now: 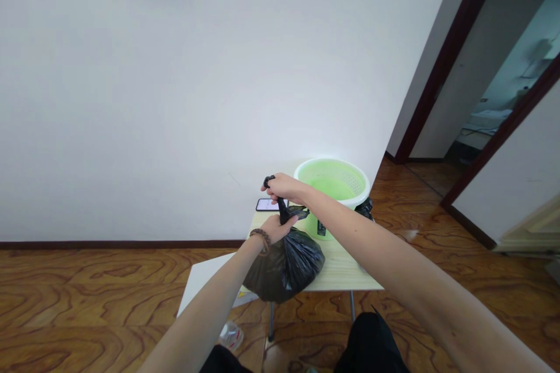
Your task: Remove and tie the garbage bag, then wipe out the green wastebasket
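Observation:
A full black plastic bag (301,259) rests at the front left of a small pale wooden table (345,271), bulging over its edge. My left hand (275,228) is closed around the bag's gathered neck. Above it, my right hand (282,186) grips a twisted strip of the same bag, with black plastic looped about the fingers. My right forearm crosses over the table, in front of part of the green basket (328,178), which has a white rim. Behind my hands lies a phone (265,204) with its screen lit.
Another bunch of black plastic (364,208) sits right of the basket. A white board (203,274) is at the table's left, and a clear plastic container (231,335) lies on the wooden floor (109,291). A white wall (175,99) stands behind; a doorway opens at right.

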The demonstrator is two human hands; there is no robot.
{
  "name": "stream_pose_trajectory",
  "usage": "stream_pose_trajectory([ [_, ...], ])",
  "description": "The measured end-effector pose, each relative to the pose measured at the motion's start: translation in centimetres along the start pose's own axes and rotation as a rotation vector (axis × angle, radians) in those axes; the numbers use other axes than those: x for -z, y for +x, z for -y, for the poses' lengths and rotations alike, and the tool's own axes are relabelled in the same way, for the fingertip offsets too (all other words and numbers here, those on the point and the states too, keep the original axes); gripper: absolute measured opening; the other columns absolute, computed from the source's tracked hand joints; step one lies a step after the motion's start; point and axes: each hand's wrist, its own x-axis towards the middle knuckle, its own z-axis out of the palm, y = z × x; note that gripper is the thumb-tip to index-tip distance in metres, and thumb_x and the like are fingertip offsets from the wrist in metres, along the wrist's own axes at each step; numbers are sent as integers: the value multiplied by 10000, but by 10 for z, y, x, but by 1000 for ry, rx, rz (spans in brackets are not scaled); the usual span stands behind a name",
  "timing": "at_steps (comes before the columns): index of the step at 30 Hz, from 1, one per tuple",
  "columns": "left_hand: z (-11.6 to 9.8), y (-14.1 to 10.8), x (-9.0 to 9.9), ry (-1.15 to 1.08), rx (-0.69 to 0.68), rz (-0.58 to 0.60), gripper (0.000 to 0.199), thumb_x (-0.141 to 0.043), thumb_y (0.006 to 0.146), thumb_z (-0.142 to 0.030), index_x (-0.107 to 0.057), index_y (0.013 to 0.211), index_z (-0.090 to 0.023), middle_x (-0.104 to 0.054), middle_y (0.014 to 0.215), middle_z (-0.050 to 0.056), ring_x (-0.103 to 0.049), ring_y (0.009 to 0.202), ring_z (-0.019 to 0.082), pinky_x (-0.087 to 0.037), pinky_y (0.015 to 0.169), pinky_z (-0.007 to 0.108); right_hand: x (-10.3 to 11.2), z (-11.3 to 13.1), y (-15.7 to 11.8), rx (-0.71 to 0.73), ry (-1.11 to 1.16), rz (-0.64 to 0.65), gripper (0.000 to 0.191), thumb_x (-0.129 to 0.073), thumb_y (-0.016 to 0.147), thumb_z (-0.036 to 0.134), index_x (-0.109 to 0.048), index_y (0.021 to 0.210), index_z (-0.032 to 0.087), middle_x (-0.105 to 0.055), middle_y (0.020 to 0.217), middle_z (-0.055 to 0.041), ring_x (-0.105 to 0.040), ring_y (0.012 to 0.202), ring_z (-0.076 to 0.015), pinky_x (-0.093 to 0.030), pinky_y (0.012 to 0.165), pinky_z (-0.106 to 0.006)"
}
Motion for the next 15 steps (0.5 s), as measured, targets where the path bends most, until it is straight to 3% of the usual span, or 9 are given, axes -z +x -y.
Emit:
stream_pose_trajectory([
  [3, -1, 0, 2, -81, 42, 32, 656, -259, 775, -738, -442, 450, -197, -475, 471, 21, -420, 481, 138, -336, 588, 311, 1, 3, -1, 45, -27, 17, 155, -469, 712, 40, -603, 750, 108, -522, 561, 5, -509, 477, -100, -450, 492, -226],
  [7, -1, -4, 9, -196, 159, 56, 764, -126, 747, -784, -480, 442, -180, -408, 438, 9, -341, 441, 115, -289, 507, 286, 21, 6, -10, 182, -99, 106, 396, -492, 620, 18, -634, 978, 111, -657, 982, -90, -615, 909, -173, -490, 802, -273],
  [11, 1, -7, 15, -215, 186, 74, 840, -89, 719, -808, -583, 503, -164, -466, 459, 35, -355, 463, 124, -273, 482, 276, 56, -3, -20, 275, -342, 172, 669, -503, 633, 66, -474, 1301, 99, -441, 1392, -142, -415, 1266, -222, -344, 1041, -340],
  [15, 3, -7, 16, -177, 152, 120, 882, -54, 738, -786, -638, 550, -152, -531, 495, 49, -363, 465, 121, -296, 495, 270, 72, -25, -23, 259, -737, 218, 872, -614, 584, 106, -329, 1407, 62, -249, 1495, -173, -241, 1369, -266, -192, 1124, -353],
])
